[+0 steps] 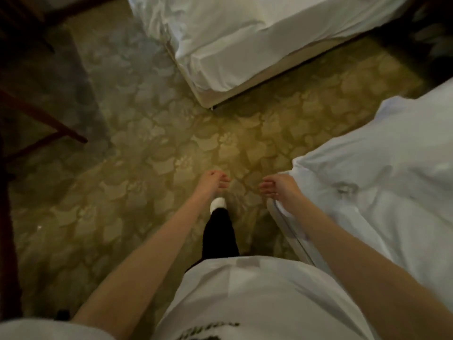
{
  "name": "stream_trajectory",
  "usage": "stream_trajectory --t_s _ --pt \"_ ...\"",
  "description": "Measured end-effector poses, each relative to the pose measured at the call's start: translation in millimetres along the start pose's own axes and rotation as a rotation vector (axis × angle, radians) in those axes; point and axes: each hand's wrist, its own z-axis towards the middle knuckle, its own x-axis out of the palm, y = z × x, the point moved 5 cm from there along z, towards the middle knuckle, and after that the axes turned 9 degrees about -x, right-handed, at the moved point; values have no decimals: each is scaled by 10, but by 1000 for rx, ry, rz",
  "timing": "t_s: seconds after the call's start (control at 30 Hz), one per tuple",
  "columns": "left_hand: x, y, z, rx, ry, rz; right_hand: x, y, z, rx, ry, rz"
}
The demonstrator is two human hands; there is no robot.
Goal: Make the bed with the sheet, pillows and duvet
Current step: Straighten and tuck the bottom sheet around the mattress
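I stand on patterned carpet between two beds. The bed on my right is covered in rumpled white bedding, its corner close to my right hand. That hand hangs just left of the corner, fingers loosely curled and apart, holding nothing. My left hand is stretched out over the carpet, fingers apart and empty. A second bed with a white sheet draped over its corner stands ahead at the top. No pillows are in view.
Yellow-green floral carpet fills the gap between the beds. Dark wooden furniture legs stand at the left edge. My leg in dark trousers and a white shoe is stepped forward.
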Motion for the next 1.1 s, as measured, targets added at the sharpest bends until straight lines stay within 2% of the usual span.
stream_trajectory --t_s 0.27,0.53,0.7,1.1 --pt "409 -1711 1426 43 141 282 -386 999 1263 58 -225 244" --pt "1658 -3300 2132 115 364 567 -1099 1859 1987 20 -471 509" --pt "2756 -3960 2455 159 482 675 -1951 2199 2401 3 -596 637" --pt "5640 -5442 2826 147 586 741 -4660 3218 3206 21 -769 802"
